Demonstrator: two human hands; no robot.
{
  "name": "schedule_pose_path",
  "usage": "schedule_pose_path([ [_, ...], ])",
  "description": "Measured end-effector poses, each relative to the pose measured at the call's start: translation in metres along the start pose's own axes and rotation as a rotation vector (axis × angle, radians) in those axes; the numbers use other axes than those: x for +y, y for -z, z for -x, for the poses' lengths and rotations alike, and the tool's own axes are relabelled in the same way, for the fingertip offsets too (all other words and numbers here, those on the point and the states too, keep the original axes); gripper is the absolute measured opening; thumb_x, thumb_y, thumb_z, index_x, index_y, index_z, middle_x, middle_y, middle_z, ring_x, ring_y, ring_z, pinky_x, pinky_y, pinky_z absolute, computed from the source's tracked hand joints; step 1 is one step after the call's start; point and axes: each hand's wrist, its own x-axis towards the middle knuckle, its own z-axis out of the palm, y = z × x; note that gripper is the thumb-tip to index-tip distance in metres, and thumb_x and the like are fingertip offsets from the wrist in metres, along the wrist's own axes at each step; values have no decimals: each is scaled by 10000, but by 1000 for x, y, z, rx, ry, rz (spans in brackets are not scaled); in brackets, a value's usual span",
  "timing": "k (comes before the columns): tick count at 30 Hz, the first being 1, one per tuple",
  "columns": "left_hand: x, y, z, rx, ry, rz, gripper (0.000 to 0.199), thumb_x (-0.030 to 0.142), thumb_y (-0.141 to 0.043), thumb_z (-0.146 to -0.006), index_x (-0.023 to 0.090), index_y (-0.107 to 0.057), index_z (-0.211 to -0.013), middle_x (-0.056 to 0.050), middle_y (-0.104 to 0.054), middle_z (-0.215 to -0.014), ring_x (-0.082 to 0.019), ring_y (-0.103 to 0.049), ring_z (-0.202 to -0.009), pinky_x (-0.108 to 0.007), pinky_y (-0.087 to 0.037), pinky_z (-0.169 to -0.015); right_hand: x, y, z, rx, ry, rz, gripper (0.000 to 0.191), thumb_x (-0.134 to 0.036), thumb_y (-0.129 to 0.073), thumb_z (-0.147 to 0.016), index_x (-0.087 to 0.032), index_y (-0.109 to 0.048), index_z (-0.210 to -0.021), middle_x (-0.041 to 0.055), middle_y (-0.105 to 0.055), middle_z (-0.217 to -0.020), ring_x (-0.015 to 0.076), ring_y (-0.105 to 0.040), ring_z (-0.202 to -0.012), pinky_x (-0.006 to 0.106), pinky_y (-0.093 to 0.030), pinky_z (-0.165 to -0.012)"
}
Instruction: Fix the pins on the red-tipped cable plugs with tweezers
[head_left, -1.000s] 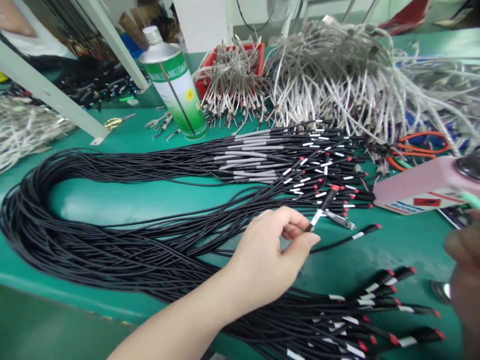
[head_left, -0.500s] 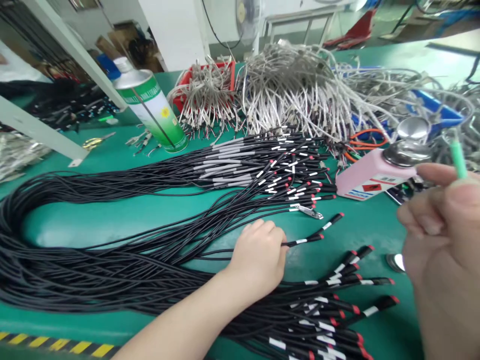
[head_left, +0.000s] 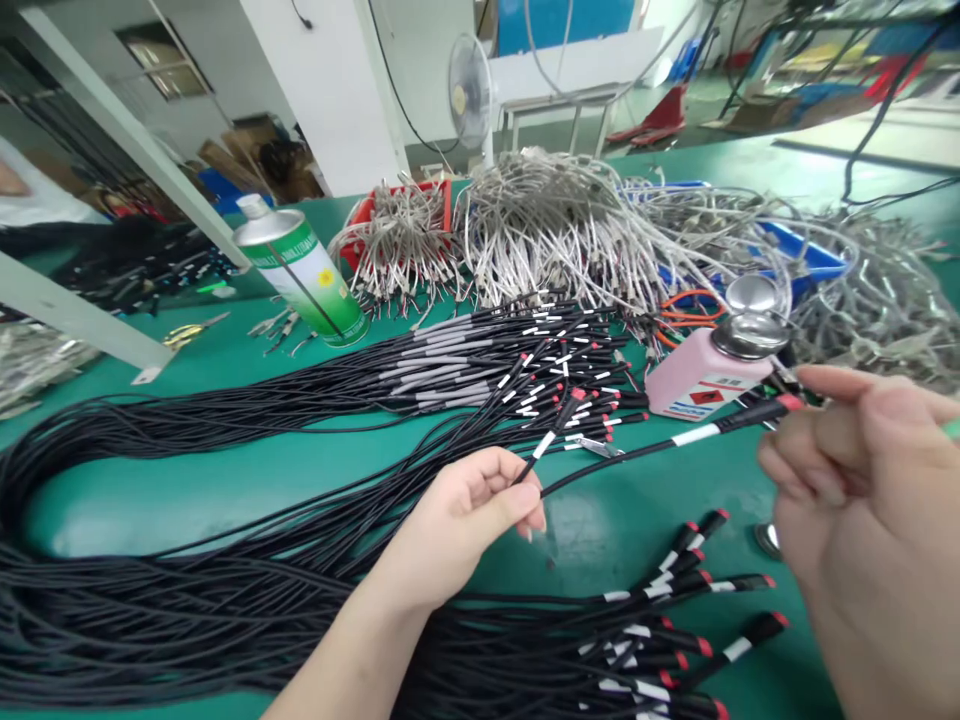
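Note:
My left hand (head_left: pixel 480 515) pinches two black cables near their ends, each with a white label and a red tip. One end points up beside my fingers; the other cable (head_left: pixel 660 444) stretches right to my right hand (head_left: pixel 862 450). My right hand is closed, its fingers at that cable's red tip, with a bit of a green object showing at the right edge of the view. Long black cables (head_left: pixel 225 580) loop across the green table (head_left: pixel 187 470), their red-tipped ends lying below and above my left hand.
A pink bottle (head_left: pixel 701 375) with a metal top stands near my right hand. Behind the cables are a green-white can (head_left: pixel 304 275), a red bin (head_left: pixel 358 215), heaped grey cables (head_left: pixel 555 220), orange-handled tool (head_left: pixel 686 300) and nail clippers (head_left: pixel 600 448).
My left hand has turned and lifted two cable ends off the table. My right hand has come to one cable's tip. The view has tilted up.

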Motion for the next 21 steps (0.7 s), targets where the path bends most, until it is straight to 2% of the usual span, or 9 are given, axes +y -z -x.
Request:
schedule_pose_path([
  [2,0,0,0,4,14,8,215,338,-655,-829,160,-551,-768,4,-583,-660,-118,-498,-630,-257,-390,-663,1,0,0,-45,-15,-4,167,-261,-611,-878,-158,-728,-938,-53,-302,-517,82,-300,-466,313,-172,-489],
  [7,2,-1,0,-11,35,-8,215,334,-635,-853,154,-548,-774,15,-571,-648,-105,-477,-625,-244,-372,-659,7,4,1,-212,-157,-65,271,-321,-597,-904,-120,-722,-1036,-61,-243,-533,66,-290,-481,283,-169,-472],
  [12,1,1,1,-45,52,18,209,331,-639,-847,152,-552,-781,21,-563,-630,-105,-468,-615,-242,-368,-652,11,7,-2,-257,-197,-75,247,-357,-624,-881,-133,-726,-897,-58,-280,-522,60,-283,-470,267,-173,-449],
  [21,0,1,1,-62,91,13,214,341,-656,-832,155,-566,-776,2,-604,-647,-115,-493,-625,-254,-378,-669,14,8,-3,-223,-170,-103,241,-386,-649,-855,-168,-712,-775,-51,-328,-488,60,-282,-452,253,-177,-441],
])
